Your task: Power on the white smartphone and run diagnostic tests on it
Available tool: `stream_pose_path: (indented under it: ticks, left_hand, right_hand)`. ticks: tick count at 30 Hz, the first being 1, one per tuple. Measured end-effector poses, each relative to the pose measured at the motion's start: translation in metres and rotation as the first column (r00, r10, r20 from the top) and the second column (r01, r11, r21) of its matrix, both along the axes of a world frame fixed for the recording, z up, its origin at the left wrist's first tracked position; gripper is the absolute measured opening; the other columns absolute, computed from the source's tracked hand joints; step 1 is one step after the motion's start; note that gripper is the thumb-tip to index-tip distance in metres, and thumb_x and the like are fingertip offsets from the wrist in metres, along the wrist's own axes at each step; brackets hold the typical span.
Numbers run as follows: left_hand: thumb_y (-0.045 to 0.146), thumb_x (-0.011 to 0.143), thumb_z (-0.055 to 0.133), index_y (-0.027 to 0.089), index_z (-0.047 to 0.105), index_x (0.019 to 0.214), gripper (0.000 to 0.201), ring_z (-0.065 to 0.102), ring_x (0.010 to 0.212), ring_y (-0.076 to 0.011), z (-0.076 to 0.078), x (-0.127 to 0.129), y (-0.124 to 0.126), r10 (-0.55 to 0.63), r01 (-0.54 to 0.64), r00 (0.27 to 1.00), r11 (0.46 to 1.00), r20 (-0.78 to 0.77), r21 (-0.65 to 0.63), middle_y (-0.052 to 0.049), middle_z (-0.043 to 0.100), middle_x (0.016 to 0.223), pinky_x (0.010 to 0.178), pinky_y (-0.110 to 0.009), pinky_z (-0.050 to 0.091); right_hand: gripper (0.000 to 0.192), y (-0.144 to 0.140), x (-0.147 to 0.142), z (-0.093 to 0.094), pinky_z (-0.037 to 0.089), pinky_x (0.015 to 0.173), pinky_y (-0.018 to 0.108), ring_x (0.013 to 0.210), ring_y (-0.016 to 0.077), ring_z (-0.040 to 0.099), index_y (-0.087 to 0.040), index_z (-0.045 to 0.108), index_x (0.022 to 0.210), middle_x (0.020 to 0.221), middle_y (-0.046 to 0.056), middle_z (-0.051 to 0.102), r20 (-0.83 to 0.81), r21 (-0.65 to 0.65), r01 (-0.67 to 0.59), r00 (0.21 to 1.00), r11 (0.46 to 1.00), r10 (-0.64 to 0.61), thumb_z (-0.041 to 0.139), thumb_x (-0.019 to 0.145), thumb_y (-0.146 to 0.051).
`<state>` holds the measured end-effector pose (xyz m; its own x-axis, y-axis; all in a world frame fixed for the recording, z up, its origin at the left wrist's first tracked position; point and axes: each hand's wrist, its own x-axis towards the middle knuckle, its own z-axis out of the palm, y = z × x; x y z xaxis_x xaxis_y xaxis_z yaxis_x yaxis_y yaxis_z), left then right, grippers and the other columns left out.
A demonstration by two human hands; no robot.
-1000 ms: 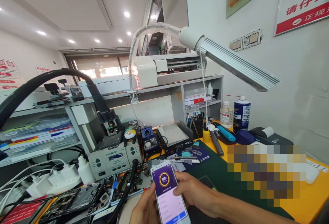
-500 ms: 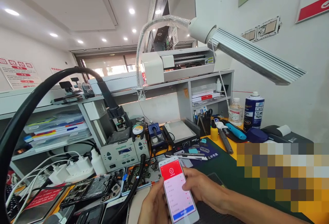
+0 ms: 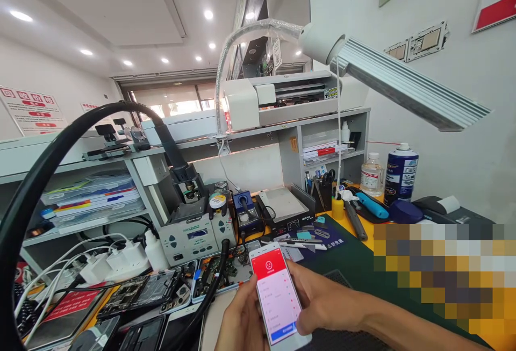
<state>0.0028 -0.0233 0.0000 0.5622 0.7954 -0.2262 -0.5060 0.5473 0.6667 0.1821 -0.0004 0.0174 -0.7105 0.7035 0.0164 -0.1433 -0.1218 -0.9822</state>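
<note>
A white smartphone (image 3: 276, 293) is held upright and slightly tilted at the bottom centre. Its lit screen has a red top with a face icon, a white list with small red dots and a blue button at the bottom. My left hand (image 3: 238, 316) grips its left edge, with the thumb along the side. On the right side, my right hand (image 3: 322, 300) supports it from behind, and that thumb lies over the lower right of the screen, by the blue button. Most fingers of both hands are hidden behind the phone.
A hot-air soldering station (image 3: 195, 241) stands behind the phone, left of a flat heating plate (image 3: 284, 206). Opened phones (image 3: 139, 292) and loose parts lie at left. A black hose (image 3: 52, 152) arches over the left side; a lamp (image 3: 411, 85) hangs at upper right. A spray can (image 3: 401, 173) stands at right.
My right thumb has moved down the screen, from the upper right of the list to the blue button's end. The phone stays in both hands; the view has shifted slightly.
</note>
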Motion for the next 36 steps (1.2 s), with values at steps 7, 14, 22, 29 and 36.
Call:
stream_pose_path:
  ticks: [7, 14, 22, 29, 36]
  left_hand:
    - [0.051, 0.089, 0.045, 0.021, 0.043, 0.141, 0.060, 0.062, 0.105, -0.0308, 0.012, 0.001, -0.005, -0.008, 0.007, 1.000, 1.000, -0.013, -0.011, -0.013, 0.066, 0.118, 0.080, -0.041, 0.051]
    - [0.050, 0.089, 0.046, 0.021, 0.040, 0.142, 0.061, 0.061, 0.106, -0.0319, 0.011, 0.003, -0.006, 0.017, -0.017, 1.000, 0.999, 0.003, -0.044, -0.014, 0.064, 0.122, 0.082, -0.042, 0.050]
    - [0.049, 0.090, 0.046, 0.019, 0.031, 0.145, 0.065, 0.058, 0.113, -0.0324, 0.008, 0.002, -0.002, 0.069, -0.067, 0.997, 0.994, 0.023, -0.085, -0.016, 0.063, 0.124, 0.084, -0.042, 0.048]
    - [0.050, 0.089, 0.047, 0.020, 0.036, 0.144, 0.064, 0.060, 0.111, -0.0325, 0.006, 0.002, -0.003, 0.069, -0.066, 0.997, 0.994, 0.023, -0.090, -0.015, 0.065, 0.121, 0.083, -0.041, 0.048]
    - [0.051, 0.089, 0.048, 0.018, 0.042, 0.141, 0.062, 0.060, 0.110, -0.0329, 0.006, 0.003, -0.002, 0.067, -0.065, 0.998, 0.996, 0.020, -0.064, -0.015, 0.066, 0.120, 0.084, -0.042, 0.047]
  right_hand:
    - [0.090, -0.001, 0.003, -0.002, 0.047, 0.084, 0.032, 0.109, 0.0256, 0.057, -0.023, 0.040, 0.134, 0.117, 0.004, 0.060, 0.003, 0.048, -0.014, 1.000, 0.999, 0.014, 0.060, 0.051, 0.006]
    - [0.086, -0.001, 0.002, -0.003, 0.047, 0.081, 0.032, 0.102, 0.0240, 0.059, -0.022, 0.041, 0.131, 0.110, 0.003, 0.061, 0.008, 0.031, -0.001, 1.000, 1.000, 0.001, 0.060, 0.052, 0.005]
    - [0.070, -0.003, 0.002, 0.001, 0.044, 0.075, 0.027, 0.095, 0.0212, 0.059, -0.020, 0.051, 0.117, 0.088, -0.004, 0.057, 0.056, 0.007, 0.048, 0.997, 0.999, -0.048, 0.061, 0.052, 0.004]
    - [0.069, -0.004, 0.000, 0.007, 0.043, 0.074, 0.027, 0.091, 0.0195, 0.058, -0.022, 0.053, 0.115, 0.090, -0.004, 0.059, 0.043, -0.006, 0.041, 0.998, 0.999, -0.041, 0.060, 0.051, 0.003]
    - [0.066, -0.005, 0.000, 0.010, 0.045, 0.079, 0.030, 0.084, 0.0166, 0.057, -0.020, 0.053, 0.114, 0.088, -0.004, 0.058, 0.051, -0.037, 0.052, 0.997, 0.998, -0.050, 0.061, 0.052, 0.003]
